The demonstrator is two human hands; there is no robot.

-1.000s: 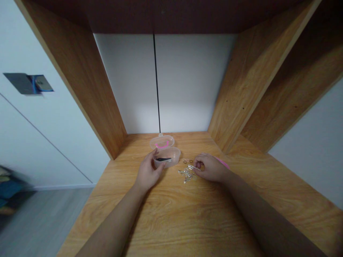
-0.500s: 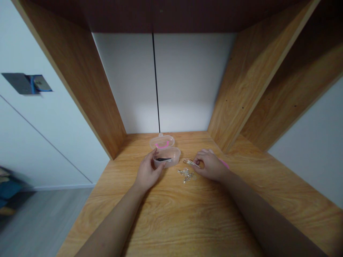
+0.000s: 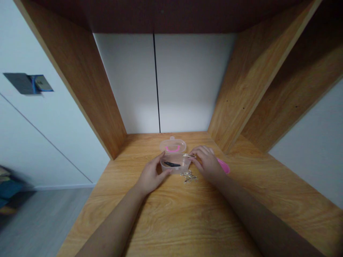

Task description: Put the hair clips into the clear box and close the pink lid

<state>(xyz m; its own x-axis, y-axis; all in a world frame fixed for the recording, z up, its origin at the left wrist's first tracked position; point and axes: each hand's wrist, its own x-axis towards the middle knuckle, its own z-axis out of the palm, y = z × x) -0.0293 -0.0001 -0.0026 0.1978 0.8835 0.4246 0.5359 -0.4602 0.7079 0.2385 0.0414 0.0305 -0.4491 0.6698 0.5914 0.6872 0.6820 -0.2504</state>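
A clear plastic box with its lid hinged open sits at the back of the wooden desk [image 3: 107, 221]. Its base [image 3: 175, 168] holds a slim black item [image 3: 172, 164], and the lid [image 3: 173, 145] bears a pink handle. My left hand [image 3: 151, 175] lies open, fingertips against the box's left side. My right hand [image 3: 207, 163] pinches a small silver metal clip [image 3: 189, 155] above the box's right rim. A small heap of silver clips [image 3: 188, 177] lies just below the box. A pink object [image 3: 224, 166] is partly hidden behind my right hand.
Wooden side panels [image 3: 91, 96] rise on both sides of the desk, and a white back panel [image 3: 128, 82] with a black seam stands behind it. Grey floor [image 3: 40, 221] lies below the desk's left edge, with a blurred blue item [image 3: 10, 189] beyond.
The box has slid to the right and slightly toward me, next to my right hand. My right hand has lifted a silver clip from near the heap over to the box's rim.
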